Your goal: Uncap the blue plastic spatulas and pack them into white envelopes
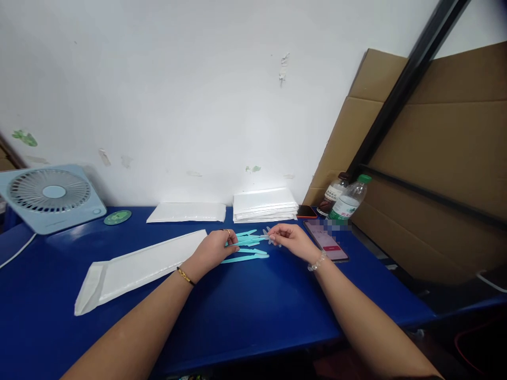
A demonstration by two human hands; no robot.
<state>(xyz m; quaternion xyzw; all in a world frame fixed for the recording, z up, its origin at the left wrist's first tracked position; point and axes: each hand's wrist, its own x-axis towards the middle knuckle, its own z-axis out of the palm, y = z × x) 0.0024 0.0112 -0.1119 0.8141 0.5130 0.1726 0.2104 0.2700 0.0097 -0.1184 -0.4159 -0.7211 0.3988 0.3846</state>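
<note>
Several thin turquoise sticks [247, 258] lie on the blue table in front of me. My left hand [216, 247] is closed round one turquoise stick, above the others. The fingertips of my right hand [291, 240] pinch a small clear piece at the right end of that stick. More small clear pieces [266, 230] are beside my right fingertips, partly hidden by them. A long white padded envelope [138, 264] lies slanted on the table, its right end next to my left hand.
Behind are a white envelope [186, 212] and a stack of white envelopes [263, 205]. A blue fan [51, 195] stands left. At right are a phone [327, 240], a second phone [306, 211], two bottles [348, 203] and cardboard [447, 174].
</note>
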